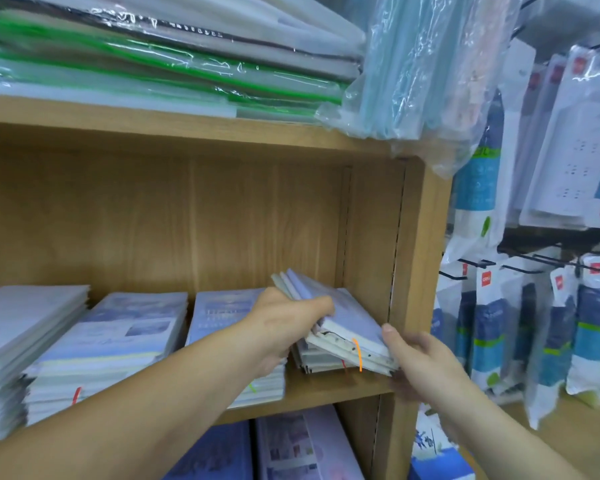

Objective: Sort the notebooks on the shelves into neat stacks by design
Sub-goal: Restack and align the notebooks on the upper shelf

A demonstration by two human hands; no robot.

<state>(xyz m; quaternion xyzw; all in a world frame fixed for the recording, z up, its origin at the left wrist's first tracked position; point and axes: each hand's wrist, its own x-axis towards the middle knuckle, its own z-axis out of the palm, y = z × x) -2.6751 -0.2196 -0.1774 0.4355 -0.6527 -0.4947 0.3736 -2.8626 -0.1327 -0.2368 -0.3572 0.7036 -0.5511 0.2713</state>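
The left hand [284, 323] has its fingers curled round a tilted bunch of thin, pale purple and white paper notebooks [347, 317]. The bunch is at the right end of the light brown wooden shelf [326, 386]. The right hand [420, 362] has its thumb on the bunch's front corner. Its other fingers are blurry, so I cannot tell if they grip. The bunch leans on a small flat pile [323, 358].

To do this well, I think both hands should line up the edges. Then they should lay the bunch flat on covers that match.

I count two hands, one lifted bunch and four piles here: the small one, two blue-and-white piles [125, 341] and a white pile [25, 323] far left.
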